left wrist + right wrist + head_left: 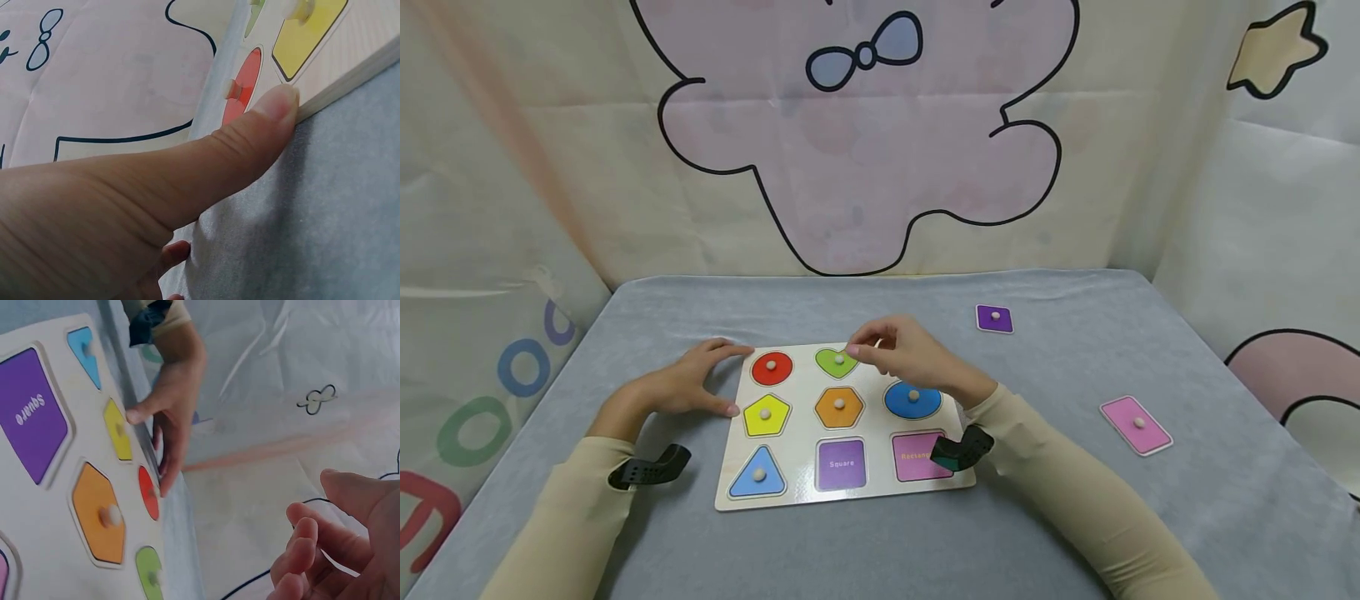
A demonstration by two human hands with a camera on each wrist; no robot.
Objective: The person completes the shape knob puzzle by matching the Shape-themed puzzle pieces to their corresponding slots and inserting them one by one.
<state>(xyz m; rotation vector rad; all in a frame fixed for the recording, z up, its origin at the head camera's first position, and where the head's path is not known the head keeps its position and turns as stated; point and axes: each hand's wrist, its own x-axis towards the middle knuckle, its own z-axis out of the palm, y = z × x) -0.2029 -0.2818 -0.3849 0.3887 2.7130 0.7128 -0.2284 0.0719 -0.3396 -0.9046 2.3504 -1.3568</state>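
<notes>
A white wooden puzzle board [805,454] lies on the table, holding knobbed shapes: a red circle [781,367], green heart [829,363], yellow pentagon [760,425], orange hexagon [831,419], blue oval [898,407] and blue triangle [765,467]. Two recesses are bare, printed "Square" [841,477] and "Rectangle" [913,467]. My left hand [681,385] touches the board's left edge with its thumb and reaches the far corner with a finger. Over the board beside the heart hovers my right hand [910,357], fingers loosely bent, with nothing in them; it hides the far right part.
A purple knobbed piece [985,320] lies on the grey cloth [1052,358] behind the board, to the right. Farther right lies a pink rectangular knobbed piece [1126,417]. A printed curtain [850,167] stands behind the table.
</notes>
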